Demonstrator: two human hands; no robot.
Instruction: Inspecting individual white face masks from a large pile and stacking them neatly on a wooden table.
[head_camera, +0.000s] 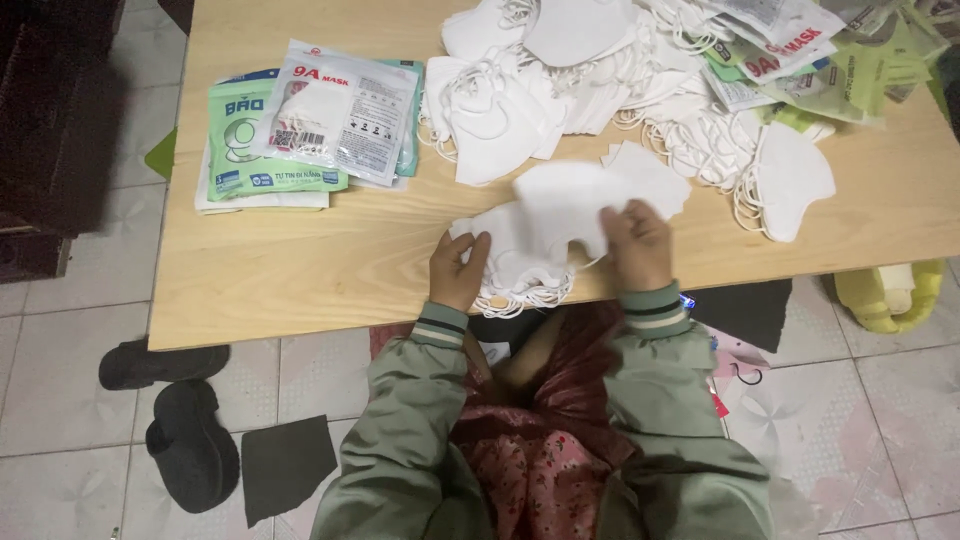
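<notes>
Pale tiled floor surrounds a light wooden table (300, 270) that fills the upper part of my view. Near its front edge, at about six o'clock on the tabletop, lies a small stack of white folded face masks with thin elastic loops (515, 270). My left hand (458, 268) rests on the stack's nine o'clock side, fingers curled and pressing down on the top mask. My right hand (637, 245) is at the stack's three o'clock side, its fingers closed on a single white mask (565, 205) that is blurred and raised a little above the stack.

At twelve o'clock on the table sprawls a large loose heap of white masks with tangled ear loops (560, 80). One more white mask (790, 180) lies apart at two o'clock from my hands. At ten o'clock sits a pile of flat printed mask packets in green and white plastic (300, 130), and at one o'clock, near the far corner, is a jumble of opened green and clear wrappers (830, 50).

On the floor at eight o'clock lie two dark slippers (180, 420) and a dark square of cloth (285, 465). At four o'clock, just under the table edge, sits a yellow plastic thing (890, 295) whose kind I cannot tell.
</notes>
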